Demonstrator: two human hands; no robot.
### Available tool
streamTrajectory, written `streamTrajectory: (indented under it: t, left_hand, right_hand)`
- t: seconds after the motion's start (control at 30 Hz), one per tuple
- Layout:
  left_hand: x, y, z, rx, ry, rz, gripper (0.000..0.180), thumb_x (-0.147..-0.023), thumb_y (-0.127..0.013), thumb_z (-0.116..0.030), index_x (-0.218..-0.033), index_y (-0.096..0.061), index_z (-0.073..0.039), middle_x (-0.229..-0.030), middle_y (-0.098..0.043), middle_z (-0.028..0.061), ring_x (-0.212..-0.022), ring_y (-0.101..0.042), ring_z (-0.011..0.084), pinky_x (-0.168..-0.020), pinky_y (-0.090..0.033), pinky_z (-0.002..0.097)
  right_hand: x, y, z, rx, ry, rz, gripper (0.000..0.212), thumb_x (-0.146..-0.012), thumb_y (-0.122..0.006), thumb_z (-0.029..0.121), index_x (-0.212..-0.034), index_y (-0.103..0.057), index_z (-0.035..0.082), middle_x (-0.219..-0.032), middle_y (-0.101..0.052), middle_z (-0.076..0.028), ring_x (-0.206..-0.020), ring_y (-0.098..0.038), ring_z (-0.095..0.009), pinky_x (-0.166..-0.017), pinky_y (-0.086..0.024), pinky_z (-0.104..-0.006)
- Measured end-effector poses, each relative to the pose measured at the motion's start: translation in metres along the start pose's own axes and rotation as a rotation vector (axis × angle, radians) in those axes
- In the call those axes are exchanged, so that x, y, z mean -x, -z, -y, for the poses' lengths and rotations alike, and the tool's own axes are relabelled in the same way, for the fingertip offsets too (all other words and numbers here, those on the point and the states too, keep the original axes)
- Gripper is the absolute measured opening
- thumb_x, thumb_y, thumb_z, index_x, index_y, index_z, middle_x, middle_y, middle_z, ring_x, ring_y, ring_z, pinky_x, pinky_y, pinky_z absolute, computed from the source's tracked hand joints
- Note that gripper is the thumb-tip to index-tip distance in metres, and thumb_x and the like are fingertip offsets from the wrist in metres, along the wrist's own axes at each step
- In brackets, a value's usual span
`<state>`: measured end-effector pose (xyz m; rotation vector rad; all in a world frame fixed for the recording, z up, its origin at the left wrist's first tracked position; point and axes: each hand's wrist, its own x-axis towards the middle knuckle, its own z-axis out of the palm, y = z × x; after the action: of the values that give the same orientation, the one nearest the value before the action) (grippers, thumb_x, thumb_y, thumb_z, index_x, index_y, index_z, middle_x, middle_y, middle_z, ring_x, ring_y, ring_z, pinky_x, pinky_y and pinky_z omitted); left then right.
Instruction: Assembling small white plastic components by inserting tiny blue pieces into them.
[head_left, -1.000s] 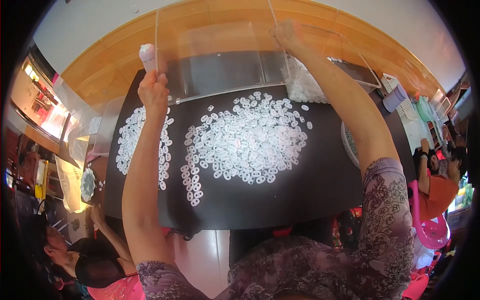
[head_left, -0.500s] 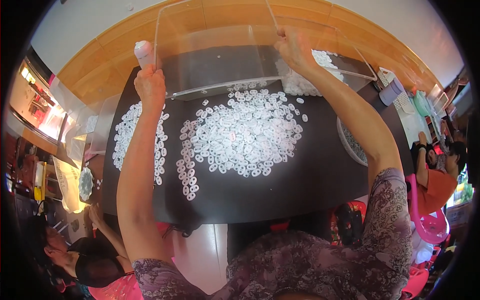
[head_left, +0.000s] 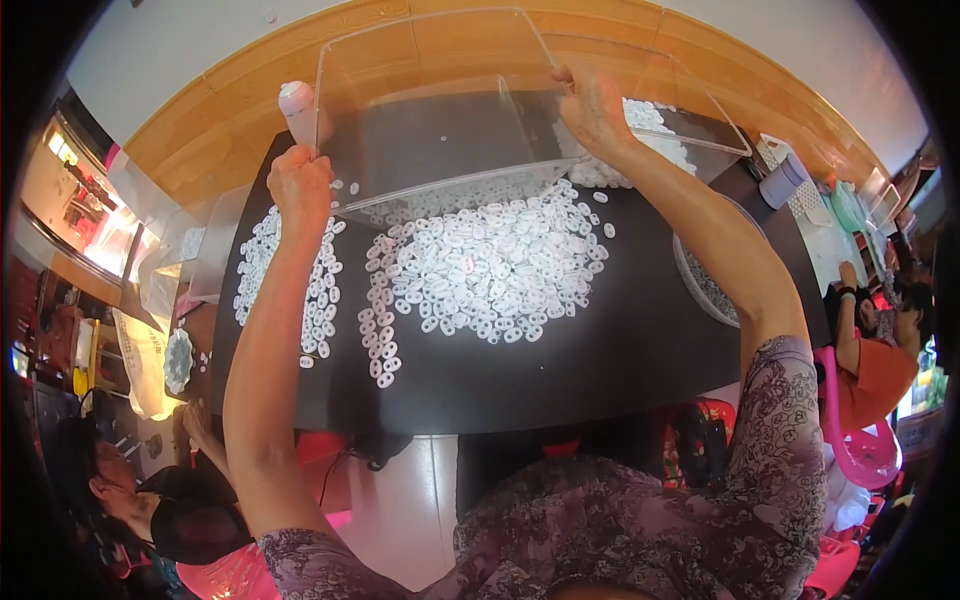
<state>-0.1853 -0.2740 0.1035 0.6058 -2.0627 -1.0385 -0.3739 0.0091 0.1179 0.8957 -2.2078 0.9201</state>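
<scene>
Both my hands hold a clear plastic box, tilted above the table on the far side of a heap of small white oval pieces. My left hand is closed on the box's left edge. My right hand grips its right edge. The box's lower rim hangs over the far part of the heap, and pieces show through the plastic there. The pieces have two holes each. Under my left forearm lies a second group of white pieces, partly hidden, and a narrow strip of pieces runs toward me between the two.
Behind my right hand another clear container stands near more white pieces. A round tub sits partly under my right forearm. A pink-white bottle stands back left, a purple cup right. People sit at both sides.
The box has come lower and nearer to me, its rim now over the far side of the heap. My left hand has moved slightly toward me; both hands keep their hold.
</scene>
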Motion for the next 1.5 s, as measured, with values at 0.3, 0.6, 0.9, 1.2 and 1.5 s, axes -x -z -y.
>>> streamTrajectory:
  t: [0.3, 0.6, 0.9, 1.2, 1.5]
  left_hand:
    - [-0.01, 0.001, 0.009, 0.086, 0.004, -0.031, 0.018, -0.077, -0.056, -0.01, -0.086, -0.064, 0.004, -0.063, -0.062, 0.0115, -0.043, -0.054, 0.0152, -0.042, -0.042, 0.0264]
    - [-0.041, -0.01, 0.011, 0.009, 0.067, -0.032, 0.013, -0.073, -0.057, -0.006, -0.068, -0.063, 0.004, -0.056, -0.059, 0.0116, -0.045, -0.056, 0.0195, -0.043, -0.045, 0.0317]
    - [-0.058, -0.012, 0.019, -0.088, -0.013, 0.038, 0.021, -0.075, -0.06, -0.018, -0.068, -0.066, 0.001, -0.053, -0.06, 0.0107, -0.05, -0.061, 0.0196, -0.054, -0.049, 0.0314]
    - [-0.055, -0.006, 0.029, 0.047, 0.064, 0.12, 0.059, -0.083, -0.052, -0.054, -0.087, -0.063, 0.004, -0.07, -0.064, 0.016, -0.053, -0.06, 0.0179, -0.044, -0.045, 0.0274]
    - [0.092, 0.046, 0.01, -0.168, -0.358, -0.1, 0.026, -0.086, -0.059, -0.019, -0.106, -0.06, -0.003, -0.089, -0.064, 0.0158, -0.079, -0.061, 0.0284, -0.07, -0.047, 0.0357]
  right_hand:
    - [-0.016, -0.005, 0.01, -0.04, 0.0, -0.1, 0.024, -0.07, -0.053, -0.001, -0.092, -0.063, 0.002, -0.088, -0.065, -0.018, -0.083, -0.063, -0.031, -0.072, -0.048, -0.0383]
    - [-0.032, -0.03, -0.001, -0.002, -0.004, -0.106, 0.024, -0.068, -0.051, -0.001, -0.088, -0.063, 0.005, -0.084, -0.064, -0.018, -0.082, -0.062, -0.036, -0.072, -0.047, -0.042]
    - [-0.038, -0.033, 0.0, 0.134, -0.078, 0.139, 0.022, -0.068, -0.051, 0.003, -0.087, -0.062, 0.002, -0.086, -0.063, -0.023, -0.084, -0.06, -0.041, -0.073, -0.047, -0.0451]
    - [-0.035, -0.027, 0.004, 0.307, 0.016, 0.227, 0.023, -0.068, -0.051, 0.006, -0.088, -0.062, 0.002, -0.083, -0.062, -0.023, -0.082, -0.06, -0.041, -0.072, -0.046, -0.0465]
    - [0.054, 0.033, 0.041, -0.037, 0.4, 0.014, 0.017, -0.071, -0.053, -0.003, -0.087, -0.06, 0.001, -0.084, -0.062, -0.018, -0.082, -0.058, -0.036, -0.069, -0.046, -0.0425]
